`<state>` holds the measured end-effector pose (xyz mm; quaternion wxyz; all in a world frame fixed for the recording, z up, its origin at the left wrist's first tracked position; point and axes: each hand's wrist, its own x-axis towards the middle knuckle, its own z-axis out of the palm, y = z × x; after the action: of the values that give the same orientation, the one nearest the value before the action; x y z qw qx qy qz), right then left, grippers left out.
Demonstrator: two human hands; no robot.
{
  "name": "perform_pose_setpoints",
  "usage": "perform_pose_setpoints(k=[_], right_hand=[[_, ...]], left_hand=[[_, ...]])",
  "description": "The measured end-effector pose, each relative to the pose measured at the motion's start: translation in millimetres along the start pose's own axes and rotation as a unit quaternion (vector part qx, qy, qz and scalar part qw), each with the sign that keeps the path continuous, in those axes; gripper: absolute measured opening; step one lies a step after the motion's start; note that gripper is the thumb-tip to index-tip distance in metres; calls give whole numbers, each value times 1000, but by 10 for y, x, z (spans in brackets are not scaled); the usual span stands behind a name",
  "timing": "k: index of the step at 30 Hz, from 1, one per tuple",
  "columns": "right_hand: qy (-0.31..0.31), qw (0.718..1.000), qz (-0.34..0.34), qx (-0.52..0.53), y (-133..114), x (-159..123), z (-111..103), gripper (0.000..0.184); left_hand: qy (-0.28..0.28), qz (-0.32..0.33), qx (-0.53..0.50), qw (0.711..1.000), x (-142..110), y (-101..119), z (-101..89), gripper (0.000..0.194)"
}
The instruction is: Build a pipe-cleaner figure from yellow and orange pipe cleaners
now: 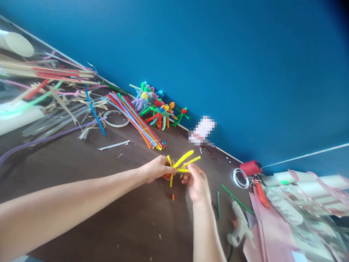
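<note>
Dark brown tabletop (114, 225), specked with pale scraps (160, 236). Left and centre — one banded bundle of coloured pipe cleaners (141, 125), a cluster of twisted pipe-cleaner figures (159, 105), a white ring (116, 126), a narrow pale strip (114, 145), a short orange snippet (172, 197). Right — a red spool (251, 168), a white tape roll (236, 178), a green pipe cleaner (238, 199), a glue gun (240, 225), pink sheets (267, 225).

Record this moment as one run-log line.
left hand: pinching yellow pipe cleaners | right hand: pinching one of them by its end | beyond: pipe-cleaner bundle | right side: glue gun
</note>
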<state>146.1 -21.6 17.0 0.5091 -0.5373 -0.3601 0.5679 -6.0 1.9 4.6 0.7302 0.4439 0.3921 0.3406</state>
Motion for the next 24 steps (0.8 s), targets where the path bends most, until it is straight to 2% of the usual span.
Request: perform_pose_setpoints(k=[3, 7, 9, 12, 14, 16, 19, 21, 22, 24], right_hand=[[0, 1000, 11, 15, -8, 33, -76, 13], [-28, 999, 29, 12, -17, 65, -168, 16], [-30, 999, 11, -42, -38, 65, -192, 15], [-3, 983, -69, -171, -72, 51, -193, 11], [27, 956, -123, -264, -80, 39, -173, 12], [78, 914, -188, -350, -76, 21, -141, 16], [131, 815, -318, -465, -67, -28, -70, 12], [106, 758, -369, -528, -63, -70, -15, 9], [86, 740, -376, -551, -60, -90, 11, 10], [61, 723, -373, -578, -48, -118, 50, 11]], left_hand=[[-18, 17, 17, 1000, 9, -13, -13, 20], [-30, 29, 61, 997, 31, -55, -31, 20], [-19, 37, 109, 993, 40, -88, -34, 20], [22, 56, 188, 980, 41, -127, -31, 19], [63, 81, 230, 968, 35, -134, -25, 16], [100, 102, 256, 956, 30, -129, -19, 15], [123, 108, 263, 951, 28, -118, -7, 17], [124, 108, 260, 951, 30, -119, -1, 18], [126, 110, 260, 951, 31, -122, 1, 18], [131, 113, 261, 950, 30, -129, 4, 19]])
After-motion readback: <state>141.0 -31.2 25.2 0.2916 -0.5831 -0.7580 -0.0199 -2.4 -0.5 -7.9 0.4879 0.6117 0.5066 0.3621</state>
